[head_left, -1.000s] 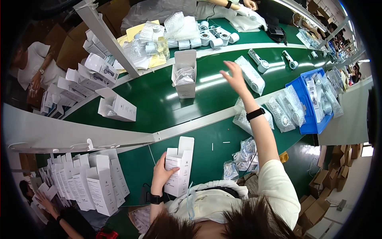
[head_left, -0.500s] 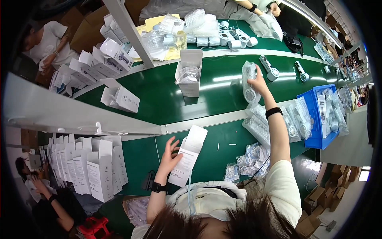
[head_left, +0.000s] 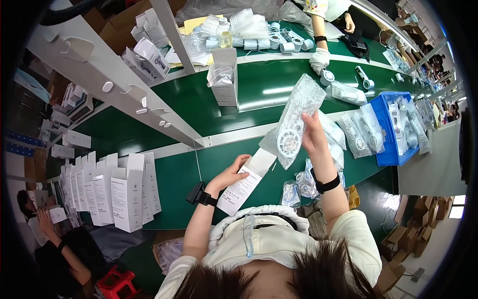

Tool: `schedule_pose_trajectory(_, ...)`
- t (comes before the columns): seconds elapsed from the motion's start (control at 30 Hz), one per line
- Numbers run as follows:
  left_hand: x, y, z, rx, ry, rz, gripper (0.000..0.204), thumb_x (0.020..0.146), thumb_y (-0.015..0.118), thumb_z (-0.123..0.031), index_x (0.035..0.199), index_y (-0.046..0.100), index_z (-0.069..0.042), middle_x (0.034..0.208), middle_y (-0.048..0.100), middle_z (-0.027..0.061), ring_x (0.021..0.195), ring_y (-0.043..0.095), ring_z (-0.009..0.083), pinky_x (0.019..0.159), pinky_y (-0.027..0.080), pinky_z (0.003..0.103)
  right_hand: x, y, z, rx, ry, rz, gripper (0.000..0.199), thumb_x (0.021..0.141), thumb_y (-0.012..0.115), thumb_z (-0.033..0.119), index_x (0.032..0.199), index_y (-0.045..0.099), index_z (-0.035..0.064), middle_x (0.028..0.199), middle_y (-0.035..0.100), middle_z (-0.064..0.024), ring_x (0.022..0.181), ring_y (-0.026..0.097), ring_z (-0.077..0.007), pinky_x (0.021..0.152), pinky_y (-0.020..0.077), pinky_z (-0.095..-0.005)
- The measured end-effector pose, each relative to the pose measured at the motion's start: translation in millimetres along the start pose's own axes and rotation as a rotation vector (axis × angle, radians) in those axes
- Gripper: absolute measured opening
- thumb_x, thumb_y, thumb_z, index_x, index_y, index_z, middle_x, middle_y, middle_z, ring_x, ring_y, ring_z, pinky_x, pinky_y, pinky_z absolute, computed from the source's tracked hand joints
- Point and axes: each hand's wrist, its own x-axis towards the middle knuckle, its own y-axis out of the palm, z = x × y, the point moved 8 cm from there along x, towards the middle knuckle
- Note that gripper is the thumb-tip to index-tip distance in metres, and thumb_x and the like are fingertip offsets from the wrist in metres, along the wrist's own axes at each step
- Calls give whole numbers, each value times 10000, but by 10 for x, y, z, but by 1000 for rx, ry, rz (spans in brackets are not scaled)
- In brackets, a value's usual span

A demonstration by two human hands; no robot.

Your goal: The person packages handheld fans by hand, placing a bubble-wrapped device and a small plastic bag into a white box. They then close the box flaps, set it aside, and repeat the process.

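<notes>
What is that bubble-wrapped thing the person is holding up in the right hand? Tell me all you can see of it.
The clear bubble-wrap pouch is long and see-through, with a white device inside whose round, grilled face shows at the lower end. It is held tilted above the green conveyor belt, its upper end leaning to the right. The right hand grips its right edge near the middle. Its lower tip sits close to the white open carton held by the left hand; whether they touch is unclear.
</notes>
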Motion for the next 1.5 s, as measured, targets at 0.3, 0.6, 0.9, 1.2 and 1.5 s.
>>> schedule_pose_trajectory(0.3,-436,-144,-1036,527,351,-531,691,637,748,-153,1195,348,-83,1241,397,154,1126,431,286,921,367,370,-355,370,-45,338,-96,-73,583,743,507,-67,1259,311,123,1192,453,-86,1127,433,-242,961,352,-393)
schedule_pose_trajectory(0.6,-703,-304,-795,490,501,-882,654,579,789,-68,1013,300,-72,1224,381,229,1067,471,362,862,408,399,-474,787,-601,-514,-467,-8,650,681,578,-68,1216,249,102,1209,341,-102,1096,396,-197,932,337,-323)
schedule_pose_trajectory(0.9,-665,-194,-973,705,656,-751,661,582,790,-54,976,261,-96,1259,341,287,1071,461,417,843,419,434,-621,815,-487,-686,-773,271,656,703,620,-65,1221,247,87,1187,344,-111,1093,402,-203,942,334,-332)
schedule_pose_trajectory(1.2,-609,-171,-872,512,597,-723,627,600,766,-27,965,260,-87,1254,346,280,1095,449,414,878,406,429,-629,894,-453,-858,-774,269,547,702,651,-6,1173,399,112,1211,365,-166,1132,393,-303,964,318,-396)
schedule_pose_trajectory(1.5,-937,-392,-667,414,591,-759,655,594,768,-52,1001,256,-79,1263,335,265,1152,396,370,917,365,413,-926,958,-755,-1344,-604,696,363,695,661,112,1053,602,127,1251,414,-101,1131,396,-355,952,323,-456)
